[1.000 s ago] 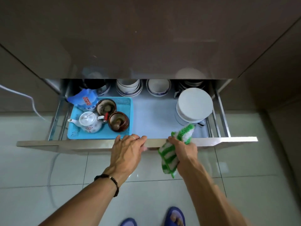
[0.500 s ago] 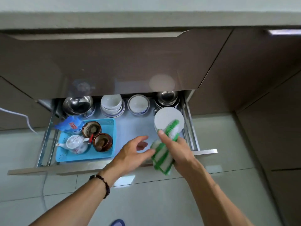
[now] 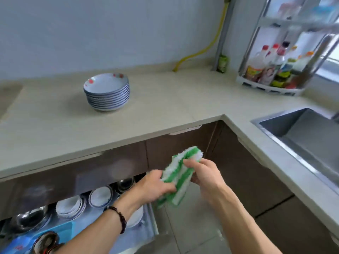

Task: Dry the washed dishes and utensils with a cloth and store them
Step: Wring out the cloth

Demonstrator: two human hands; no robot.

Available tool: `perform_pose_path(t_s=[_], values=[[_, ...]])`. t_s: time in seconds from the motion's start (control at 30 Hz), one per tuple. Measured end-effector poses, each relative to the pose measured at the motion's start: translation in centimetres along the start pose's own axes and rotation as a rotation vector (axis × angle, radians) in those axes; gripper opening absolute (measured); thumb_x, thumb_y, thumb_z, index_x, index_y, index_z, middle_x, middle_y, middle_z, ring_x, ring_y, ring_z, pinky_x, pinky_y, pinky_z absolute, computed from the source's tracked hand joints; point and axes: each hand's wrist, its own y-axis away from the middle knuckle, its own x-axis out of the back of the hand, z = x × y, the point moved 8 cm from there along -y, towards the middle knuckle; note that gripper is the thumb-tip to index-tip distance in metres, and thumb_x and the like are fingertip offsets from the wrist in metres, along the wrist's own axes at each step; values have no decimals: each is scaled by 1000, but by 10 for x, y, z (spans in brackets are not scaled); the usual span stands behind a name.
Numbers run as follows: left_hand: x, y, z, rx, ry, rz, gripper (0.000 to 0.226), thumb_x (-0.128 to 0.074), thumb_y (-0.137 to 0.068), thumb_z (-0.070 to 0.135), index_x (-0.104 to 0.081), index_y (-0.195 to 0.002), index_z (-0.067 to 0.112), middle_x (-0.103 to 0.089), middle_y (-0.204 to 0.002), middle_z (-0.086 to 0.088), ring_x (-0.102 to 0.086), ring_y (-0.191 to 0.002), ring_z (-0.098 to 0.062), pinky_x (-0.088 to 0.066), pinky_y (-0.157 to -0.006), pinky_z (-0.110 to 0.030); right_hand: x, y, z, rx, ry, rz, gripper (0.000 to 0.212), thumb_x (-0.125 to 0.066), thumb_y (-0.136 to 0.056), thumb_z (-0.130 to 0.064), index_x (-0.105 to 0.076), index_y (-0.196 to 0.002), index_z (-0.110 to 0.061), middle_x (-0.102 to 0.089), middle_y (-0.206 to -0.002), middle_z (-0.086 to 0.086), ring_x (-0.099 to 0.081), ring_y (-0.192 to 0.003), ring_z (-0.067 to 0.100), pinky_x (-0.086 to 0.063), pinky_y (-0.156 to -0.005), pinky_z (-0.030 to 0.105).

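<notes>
- Beige L-shaped countertop (image 3: 165,114), stack of plates (image 3: 107,92) on it, sink (image 3: 302,129) at right.
- Green-white cloth (image 3: 177,177) held in front of cabinets, gripped by left hand (image 3: 156,187) and right hand (image 3: 203,174).
- Drawer (image 3: 152,219) open below, bowls (image 3: 100,197) inside.

A home kitchen. A pale L-shaped countertop (image 3: 165,110) runs under a plain wall, with a stack of blue-rimmed plates (image 3: 107,91) at about 11 o'clock, a stainless sink (image 3: 300,132) at 3 o'clock and a corner rack of sauce bottles (image 3: 271,68) at 2 o'clock. Below, brown glossy cabinet fronts (image 3: 183,143) and an open drawer (image 3: 143,226) at 7 o'clock holding stacked bowls (image 3: 69,206) and a blue tray (image 3: 62,230). The floor is tiled (image 3: 192,226).
</notes>
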Motion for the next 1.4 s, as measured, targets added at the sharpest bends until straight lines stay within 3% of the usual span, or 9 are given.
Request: perform_pose_path(t_s=[0.33,0.57,0.67,0.77,0.87,1.03,1.13,1.27,1.4], values=[[-126,-97,201,-99,-40,-343,23,-82,-78,23,-70,-95,14,-75,-84,-1,-70,-74,-14,-56,-69,-26,220,-25,-124,211,80,339,18,-75,-78,6,-66,-89,-5,-73,-79,10,-72,-77,24,-57,-66,37],[-219,-158,276,319,409,-656,34,-53,-99,39,-52,-120,11,-71,-79,-16,-72,-80,-39,-57,-66,-35,338,-57,-161,291,440,609,16,-76,-71,-5,-68,-72,-19,-65,-80,6,-62,-75,21,-55,-71,42],[-250,-180,322,216,569,-763,40,-67,-87,44,-70,-116,15,-65,-101,-14,-67,-93,-36,-53,-82,-39,362,-57,-175,364,545,586,33,-70,-77,4,-70,-72,-29,-59,-84,-3,-58,-72,3,-47,-63,18],[-271,-209,342,144,601,-655,28,-68,-90,46,-78,-98,22,-69,-101,-9,-63,-92,-28,-49,-99,-48,363,-63,-178,391,596,357,37,-59,-79,8,-81,-90,-20,-66,-93,-10,-63,-79,7,-52,-67,26],[-286,-230,350,170,534,-534,13,-68,-92,17,-68,-103,10,-72,-87,-11,-70,-78,-25,-60,-75,-38,393,-68,-167,350,535,352,48,-51,-77,12,-78,-93,-24,-72,-94,-12,-67,-85,12,-55,-71,28],[-323,-243,373,69,-40,-697,18,-62,-86,-3,-54,-94,10,-50,-60,2,-36,-47,-9,-22,-42,-20,419,-80,-164,666,1445,313,104,-76,-60,0,-33,-152,-21,-53,-142,11,-59,-113,25,-55,-84,34],[-357,-242,387,-47,-360,-765,18,-62,-80,-3,-52,-77,12,-42,-51,6,-30,-45,-9,-21,-45,-24,432,-107,-158,585,1576,212,71,-88,-50,-21,-58,-113,-7,-62,-90,7,-61,-64,24,-44,-50,30],[-366,-259,411,-348,-813,-319,7,-59,-83,13,-56,-82,20,-63,-77,1,-63,-73,-22,-39,-57,-28,459,-132,-157,237,1524,119,22,-63,-81,-10,-45,-91,-16,-63,-97,7,-63,-83,35,-37,-59,36],[-375,-262,424,-649,-1197,-37,20,-47,-94,12,-50,-114,15,-70,-108,-6,-68,-97,-29,-42,-70,-34,480,-151,-138,51,1249,52,29,-57,-88,-9,-47,-114,-19,-64,-108,9,-60,-102,34,-43,-69,37]])
